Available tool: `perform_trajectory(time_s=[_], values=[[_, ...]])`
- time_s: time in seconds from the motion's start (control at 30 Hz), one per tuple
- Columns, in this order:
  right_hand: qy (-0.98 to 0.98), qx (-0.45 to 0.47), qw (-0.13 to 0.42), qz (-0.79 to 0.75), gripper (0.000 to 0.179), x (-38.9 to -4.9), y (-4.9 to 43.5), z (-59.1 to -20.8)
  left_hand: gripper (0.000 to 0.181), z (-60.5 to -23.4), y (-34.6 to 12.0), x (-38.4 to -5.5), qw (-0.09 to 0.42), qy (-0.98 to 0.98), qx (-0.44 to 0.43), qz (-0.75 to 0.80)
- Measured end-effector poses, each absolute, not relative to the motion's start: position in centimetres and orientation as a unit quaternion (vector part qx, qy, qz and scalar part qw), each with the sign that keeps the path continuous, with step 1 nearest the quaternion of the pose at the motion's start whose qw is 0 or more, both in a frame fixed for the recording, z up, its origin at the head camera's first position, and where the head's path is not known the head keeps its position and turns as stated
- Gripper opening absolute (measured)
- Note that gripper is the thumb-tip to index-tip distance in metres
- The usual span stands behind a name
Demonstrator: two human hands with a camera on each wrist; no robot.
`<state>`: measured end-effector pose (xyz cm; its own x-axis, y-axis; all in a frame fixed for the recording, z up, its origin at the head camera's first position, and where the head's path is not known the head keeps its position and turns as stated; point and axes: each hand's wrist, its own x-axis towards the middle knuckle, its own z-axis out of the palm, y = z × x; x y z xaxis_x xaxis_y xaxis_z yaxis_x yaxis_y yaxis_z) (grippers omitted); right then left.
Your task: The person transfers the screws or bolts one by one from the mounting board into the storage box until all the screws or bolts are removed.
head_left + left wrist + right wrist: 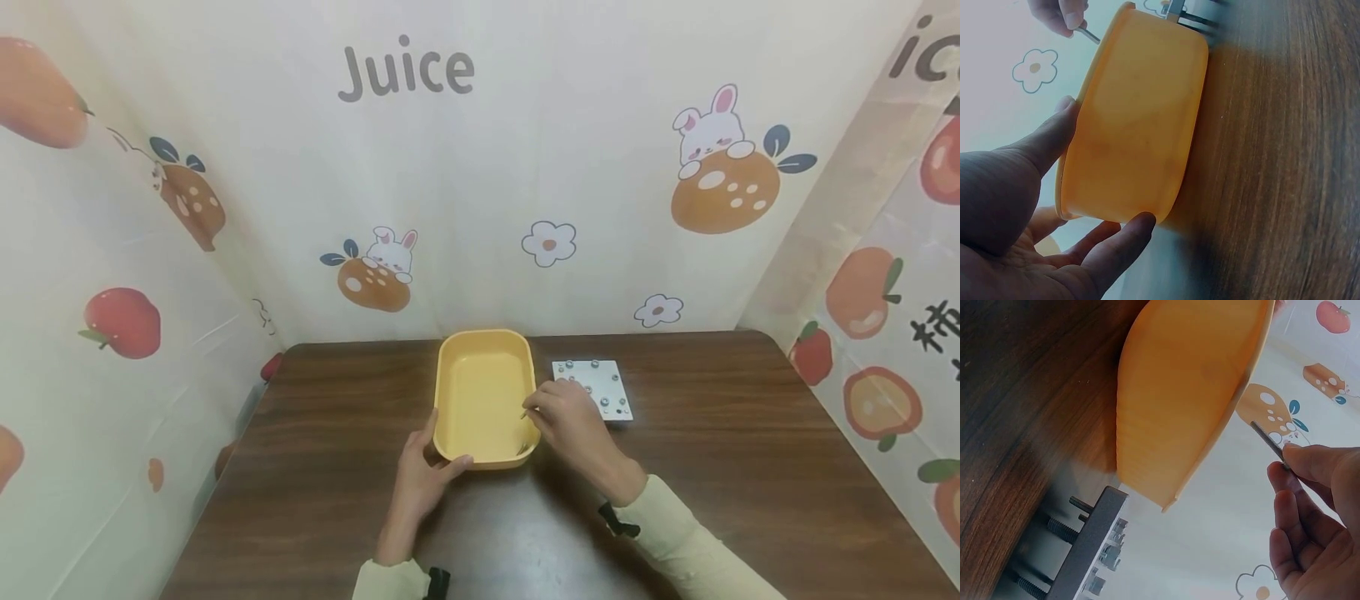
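A yellow rectangular tray point(483, 392) stands on the table. My left hand point(422, 475) holds its near-left corner, thumb on the near rim and fingers along the left side; the left wrist view shows thumb and fingers spread about the tray's wall point(1135, 112). Over the tray's right rim, my right hand point(573, 421) pinches a thin threaded screw point(1267, 440) between thumb and forefinger. The screw's other end is hidden by the fingertips. Some small thin metal pieces point(522, 449) lie in the tray's near-right corner, too small to tell apart.
Just right of the tray is a white-topped plate point(611, 383) bearing several nuts, partly behind my right hand. From its underside, threaded bolts point(1063, 530) stick out. The dark wooden table point(330, 417) meets a printed curtain point(480, 208) behind and at both sides.
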<state>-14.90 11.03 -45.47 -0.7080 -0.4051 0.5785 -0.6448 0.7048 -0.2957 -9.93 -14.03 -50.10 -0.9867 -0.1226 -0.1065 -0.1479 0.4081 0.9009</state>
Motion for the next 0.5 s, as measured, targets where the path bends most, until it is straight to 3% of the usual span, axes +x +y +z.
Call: perform_trajectory(time_s=[0.5], values=[[-0.891,0.293,0.227,0.260,0.015,-15.20,10.06,-45.46,0.101,-50.20,-14.00,-9.86,0.006,0.834,-0.072,0.547]])
